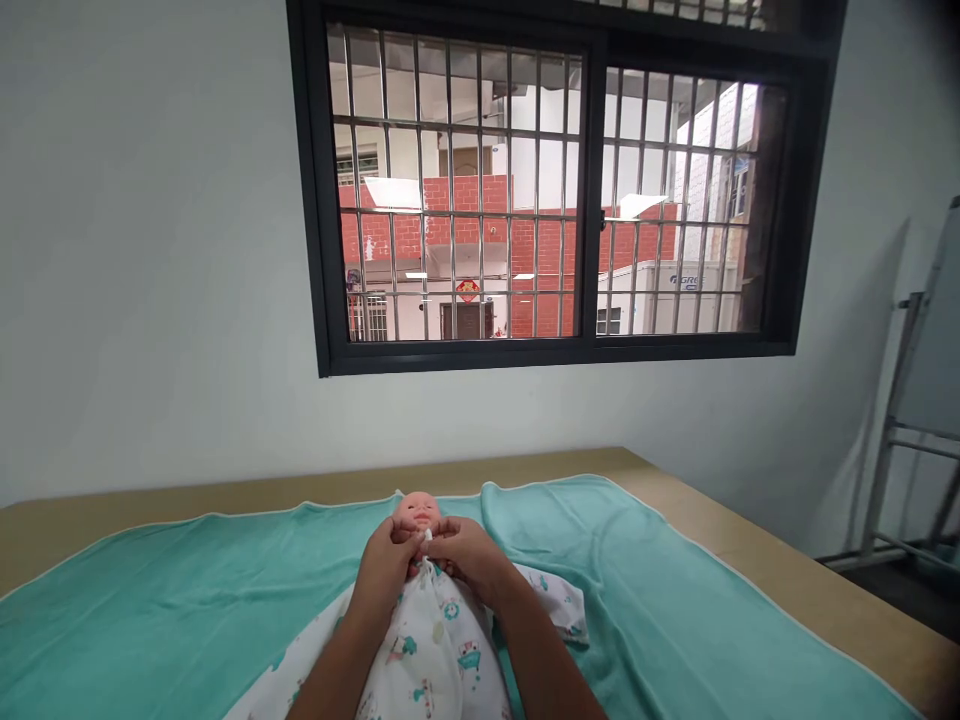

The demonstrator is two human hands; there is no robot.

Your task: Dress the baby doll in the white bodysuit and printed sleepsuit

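A baby doll (418, 507) lies face up, its head away from me. White baby clothes (429, 650) with small green and red prints cover its body, and one sleeve (559, 602) stretches out to the right. At the doll's neck, the fingertips of my left hand (388, 565) pinch the collar from the left side. Opposite it, my right hand (472, 558) is closed on a small white bit of the same collar. The two hands nearly meet just below the doll's chin. Whatever fastening lies between the fingers is too small to make out.
A green blanket (187, 600) with some folds lies under the doll on a tan table (600, 462). Behind it is a white wall with a dark-framed, barred window (457, 352). A whiteboard on a metal stand (889, 430) stands at the right.
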